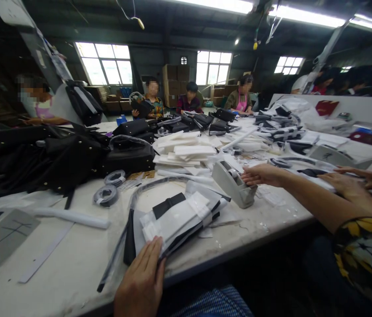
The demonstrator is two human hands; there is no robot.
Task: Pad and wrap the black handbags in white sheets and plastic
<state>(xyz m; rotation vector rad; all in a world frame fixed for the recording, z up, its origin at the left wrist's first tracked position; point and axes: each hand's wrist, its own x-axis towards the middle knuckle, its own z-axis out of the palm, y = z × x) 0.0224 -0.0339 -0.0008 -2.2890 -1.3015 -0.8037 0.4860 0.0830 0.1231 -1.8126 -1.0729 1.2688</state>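
Observation:
My left hand (142, 275) lies with straight fingers on the near end of a folded black bag (129, 240), its thumb by the lower edge. White wrapping sheets (179, 215) cover much of the bag, and a film-wrapped strap (133, 198) curves out behind it. To the right, my right hand (261, 175) reaches over a grey tape dispenser (233, 187). Its fingers are stretched out close to the tape roll (232, 174); whether they touch the tape I cannot tell.
Rolls of grey strap (106, 195) and black bags (133, 149) lie beyond, beside stacked white foam sheets (194, 152). Another dispenser (2, 237) stands at left. A co-worker's hands (347, 182) are close on my right. Several people sit across the table (73, 268).

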